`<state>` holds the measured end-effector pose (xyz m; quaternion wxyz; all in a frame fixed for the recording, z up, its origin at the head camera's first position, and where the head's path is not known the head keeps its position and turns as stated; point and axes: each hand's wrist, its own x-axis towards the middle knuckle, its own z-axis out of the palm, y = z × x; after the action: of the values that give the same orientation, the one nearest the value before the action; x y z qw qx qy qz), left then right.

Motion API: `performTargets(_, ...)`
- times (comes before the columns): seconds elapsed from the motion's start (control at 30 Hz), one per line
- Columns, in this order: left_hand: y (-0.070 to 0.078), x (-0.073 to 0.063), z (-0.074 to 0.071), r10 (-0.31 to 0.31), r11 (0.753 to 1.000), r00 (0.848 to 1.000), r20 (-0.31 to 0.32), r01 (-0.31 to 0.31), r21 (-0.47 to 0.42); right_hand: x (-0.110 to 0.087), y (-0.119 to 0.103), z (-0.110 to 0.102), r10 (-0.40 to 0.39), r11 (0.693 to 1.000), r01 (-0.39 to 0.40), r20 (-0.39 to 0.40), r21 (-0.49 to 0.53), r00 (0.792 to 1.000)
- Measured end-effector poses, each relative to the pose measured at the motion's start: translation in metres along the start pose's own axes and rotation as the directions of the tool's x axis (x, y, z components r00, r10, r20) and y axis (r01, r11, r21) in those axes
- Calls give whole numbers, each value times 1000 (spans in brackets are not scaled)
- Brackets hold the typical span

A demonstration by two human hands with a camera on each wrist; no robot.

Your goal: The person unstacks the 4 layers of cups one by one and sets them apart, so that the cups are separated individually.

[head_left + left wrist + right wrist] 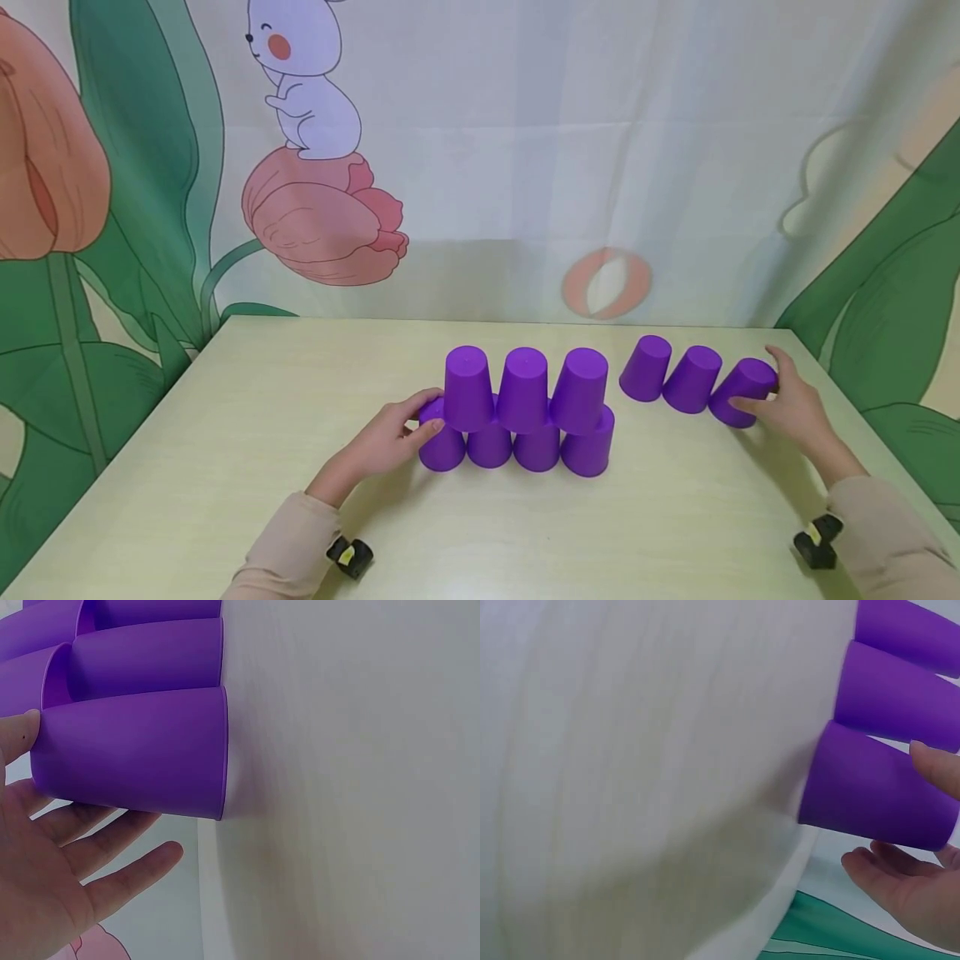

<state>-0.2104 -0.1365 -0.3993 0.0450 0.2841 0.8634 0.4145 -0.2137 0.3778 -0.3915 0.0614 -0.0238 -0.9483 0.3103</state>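
Note:
Upside-down purple cups stand stacked in two rows mid-table: three upper cups (523, 392) rest on a lower row of several cups (489, 448). At the left end, my left hand (386, 442) is against the lower leftmost cup (135, 754), thumb at its upper edge, the other fingers spread along its far side. To the right, three more upside-down cups stand in a slanting line. My right hand (798, 408) is around the rightmost one (877, 787), thumb over its near side, fingers spread with a gap in the right wrist view.
The pale table (225, 433) ends at a hanging cloth (480, 183) printed with a rabbit and flowers. The other two cups of the right line (692, 381) stand between the stack and my right hand. Small black devices (350, 557) are on both wrists.

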Motion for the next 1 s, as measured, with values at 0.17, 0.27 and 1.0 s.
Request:
performTargets(0.17, 0, 0, 0, -3, 1000, 1000, -1, 3, 10, -5, -10, -5, 3, 1000, -2, -33, 26, 999)
performTargets(0.27, 0, 0, 0, -9, 1000, 1000, -1, 9, 12, -8, -18, -8, 3, 1000, -1, -54, 31, 999)
performTargets(1.0, 1, 0, -1, 9, 1000, 1000, 2, -9, -6, -32, -63, -16, -32, 993, 41, -88, 107, 996)
